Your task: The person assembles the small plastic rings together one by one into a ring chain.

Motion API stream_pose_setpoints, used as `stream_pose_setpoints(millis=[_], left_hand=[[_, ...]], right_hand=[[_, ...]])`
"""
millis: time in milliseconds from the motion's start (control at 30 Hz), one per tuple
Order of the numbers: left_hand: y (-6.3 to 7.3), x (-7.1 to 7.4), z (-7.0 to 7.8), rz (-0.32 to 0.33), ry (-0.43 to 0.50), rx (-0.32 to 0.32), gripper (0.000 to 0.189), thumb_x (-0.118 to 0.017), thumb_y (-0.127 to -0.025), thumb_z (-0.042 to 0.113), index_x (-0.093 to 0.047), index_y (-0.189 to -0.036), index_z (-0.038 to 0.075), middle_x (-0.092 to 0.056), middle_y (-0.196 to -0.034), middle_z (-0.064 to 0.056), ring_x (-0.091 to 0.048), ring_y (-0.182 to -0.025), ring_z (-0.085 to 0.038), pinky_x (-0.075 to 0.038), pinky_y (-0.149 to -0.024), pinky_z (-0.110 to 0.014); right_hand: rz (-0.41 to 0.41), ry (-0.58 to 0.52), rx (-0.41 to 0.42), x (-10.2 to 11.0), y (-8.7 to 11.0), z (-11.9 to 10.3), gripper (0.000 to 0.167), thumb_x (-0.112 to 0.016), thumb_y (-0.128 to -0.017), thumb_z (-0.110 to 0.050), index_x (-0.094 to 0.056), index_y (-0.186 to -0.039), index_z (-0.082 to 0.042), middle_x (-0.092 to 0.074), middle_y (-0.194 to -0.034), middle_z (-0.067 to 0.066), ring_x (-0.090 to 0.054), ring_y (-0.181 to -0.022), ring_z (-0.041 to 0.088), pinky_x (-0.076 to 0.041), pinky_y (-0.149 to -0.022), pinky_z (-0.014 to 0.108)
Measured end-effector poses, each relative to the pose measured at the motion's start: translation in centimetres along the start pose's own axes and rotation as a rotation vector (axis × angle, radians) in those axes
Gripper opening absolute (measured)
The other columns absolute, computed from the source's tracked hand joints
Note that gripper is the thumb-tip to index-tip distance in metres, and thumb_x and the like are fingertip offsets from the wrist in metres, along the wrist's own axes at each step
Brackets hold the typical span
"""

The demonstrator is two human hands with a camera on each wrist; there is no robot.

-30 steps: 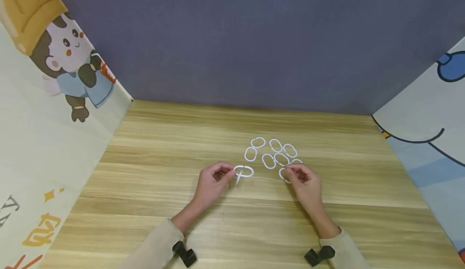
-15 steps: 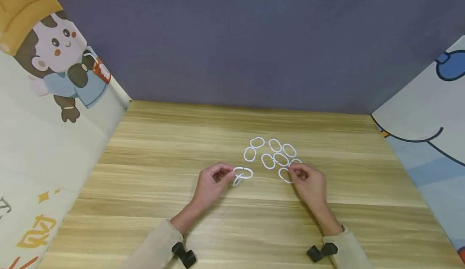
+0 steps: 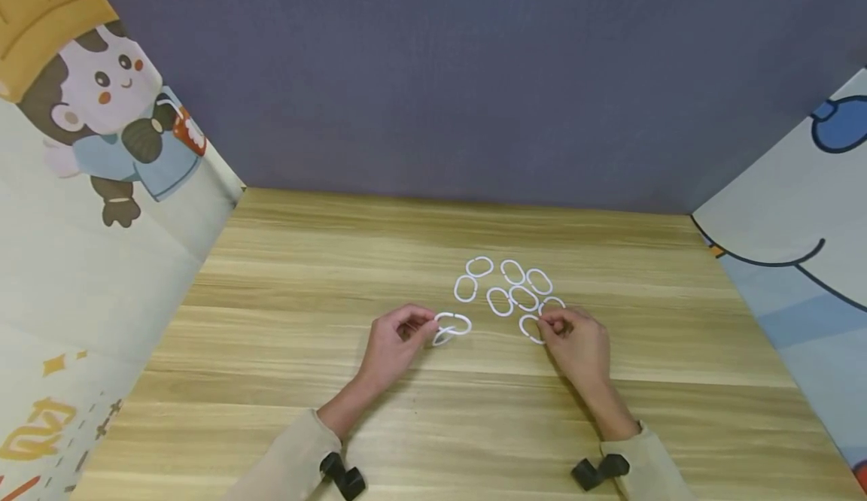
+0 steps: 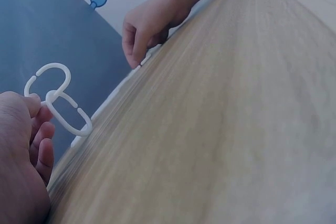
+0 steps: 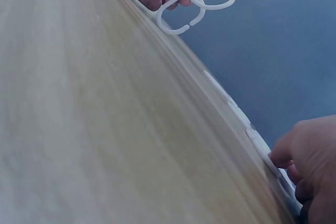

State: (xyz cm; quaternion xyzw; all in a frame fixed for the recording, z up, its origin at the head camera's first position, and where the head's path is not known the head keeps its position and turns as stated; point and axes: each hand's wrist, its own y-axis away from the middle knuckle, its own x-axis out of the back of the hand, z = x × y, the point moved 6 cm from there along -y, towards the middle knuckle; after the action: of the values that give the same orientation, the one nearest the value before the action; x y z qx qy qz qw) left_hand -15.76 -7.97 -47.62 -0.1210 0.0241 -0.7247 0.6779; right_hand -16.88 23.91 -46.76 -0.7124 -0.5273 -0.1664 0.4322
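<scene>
Dangling link (image 4: 60, 119) has swung aslant — white, oval, slightly gapped.

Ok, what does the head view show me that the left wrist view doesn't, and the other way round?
Head view only: the outlines of the loose links spread out, and the yellow-hatted cartoon.

Left wrist view only: a clear look at the split in the hanging link.

Both: the left hand pinching the upper link, looped through the hanging one, and the right hand over the table.
</scene>
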Motion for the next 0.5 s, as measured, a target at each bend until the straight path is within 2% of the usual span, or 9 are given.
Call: stream_pose_setpoints(millis=[133,233,500], left_hand=[[0.02,0.04,-0.16,0.002,-0.003,0.015,0.009,-0.084,-0.097,0.003,-0.081,-0.105,0.002,-0.080,-0.095,-0.009,-0.067,-0.080,-0.010,-0.056,-0.072,-0.020],[0.04,0.06,-0.21,0.002,-0.003,0.020,0.009,-0.084,-0.097,0.003,-0.081,-0.105,0.002,-0.080,-0.095,-0.009,-0.067,-0.080,-0.010,-0.056,-0.073,-0.021],[-0.04,0.00,-0.10,-0.003,-0.013,0.026,0.009,-0.084,-0.097,0.003,-0.082,-0.105,0.002,-0.080,-0.095,-0.008,-0.067,-0.080,-0.010,-0.056,-0.073,-0.020]], right_hand=[[-0.037,0.029,-0.018,-0.29,-0.01,0.06,0.013,-0.093,-0.084,-0.003,-0.082,-0.083,-0.010,-0.068,-0.075,-0.001,-0.058,-0.068,0.012,-0.045,-0.062,0.028],[-0.059,0.029,-0.050,-0.49,-0.03,0.21,0.010,-0.090,-0.088,-0.004,-0.082,-0.084,-0.010,-0.068,-0.076,0.000,-0.058,-0.070,0.013,-0.046,-0.063,0.032],[-0.030,-0.086,-0.149,-0.21,0.04,0.53,0.006,-0.084,-0.093,-0.001,-0.079,-0.091,-0.002,-0.069,-0.084,0.009,-0.056,-0.071,0.011,-0.040,-0.063,0.014]])
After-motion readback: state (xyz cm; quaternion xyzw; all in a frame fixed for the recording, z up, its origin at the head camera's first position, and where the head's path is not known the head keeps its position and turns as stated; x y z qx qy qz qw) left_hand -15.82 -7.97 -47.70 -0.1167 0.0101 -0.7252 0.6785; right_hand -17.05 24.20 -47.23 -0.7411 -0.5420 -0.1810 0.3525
